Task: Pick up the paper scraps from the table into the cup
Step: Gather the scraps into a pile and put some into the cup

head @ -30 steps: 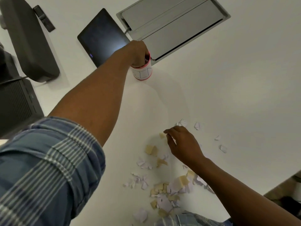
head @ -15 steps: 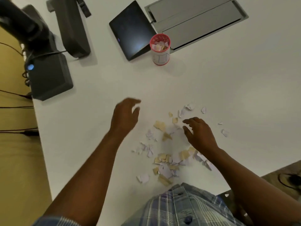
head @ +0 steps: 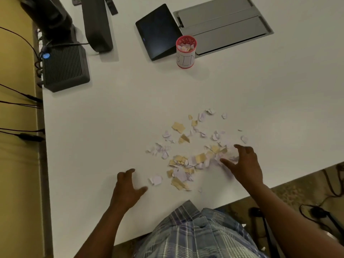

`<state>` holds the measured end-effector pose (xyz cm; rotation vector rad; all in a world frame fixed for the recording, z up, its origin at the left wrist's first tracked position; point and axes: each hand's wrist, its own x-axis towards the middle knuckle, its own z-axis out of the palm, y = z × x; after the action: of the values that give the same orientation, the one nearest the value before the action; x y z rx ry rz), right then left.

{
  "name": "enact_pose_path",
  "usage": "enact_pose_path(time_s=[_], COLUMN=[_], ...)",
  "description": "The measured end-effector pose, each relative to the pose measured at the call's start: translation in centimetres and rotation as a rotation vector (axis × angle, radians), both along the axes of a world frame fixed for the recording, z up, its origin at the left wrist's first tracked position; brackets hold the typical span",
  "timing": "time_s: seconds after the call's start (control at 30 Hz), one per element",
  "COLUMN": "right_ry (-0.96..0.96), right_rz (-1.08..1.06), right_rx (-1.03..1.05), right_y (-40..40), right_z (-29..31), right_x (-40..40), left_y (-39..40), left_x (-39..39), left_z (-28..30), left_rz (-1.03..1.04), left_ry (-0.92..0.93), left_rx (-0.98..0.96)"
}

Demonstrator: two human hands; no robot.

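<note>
Several white and tan paper scraps lie scattered on the white table in front of me. A red-rimmed white cup stands farther back, partly filled with scraps. My left hand rests on the table left of the pile, fingers spread, holding nothing. At the pile's right edge, my right hand lies with fingers apart, its fingertips touching white scraps there. Whether any scrap is pinched I cannot make out.
A dark tablet leans just left of the cup, and a grey recessed panel lies behind it. A black box and a monitor stand stand at the back left. The table's near edge runs close to my body.
My left hand has come back from the cup to the table near the pile's left side. My right hand has shifted to the pile's right edge. The camera has pulled back.
</note>
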<state>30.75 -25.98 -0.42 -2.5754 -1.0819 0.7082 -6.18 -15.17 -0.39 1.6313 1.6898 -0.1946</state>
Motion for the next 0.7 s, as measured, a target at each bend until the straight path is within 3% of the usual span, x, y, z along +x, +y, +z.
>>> enact_pose_path(time_s=[0.2, 0.53, 0.7], right_ry=[0.074, 0.154, 0.220], right_rz=[0.014, 0.389, 0.409], right_rx=[-0.190, -0.158, -0.038], right_y=[-3.2, -0.1, 3.1], right_z=[-1.1, -1.7, -2.0], right_x=[-0.3, -7.5, -9.3], left_y=[-3.4, -4.6, -3.3], left_x=[1.5, 8.4, 11.8], left_z=[-1.0, -1.3, -1.3], left_rz=[0.005, -0.143, -0.174], left_ry=[0.007, -0.074, -0.073], left_rx=[0.018, 0.081, 0.131])
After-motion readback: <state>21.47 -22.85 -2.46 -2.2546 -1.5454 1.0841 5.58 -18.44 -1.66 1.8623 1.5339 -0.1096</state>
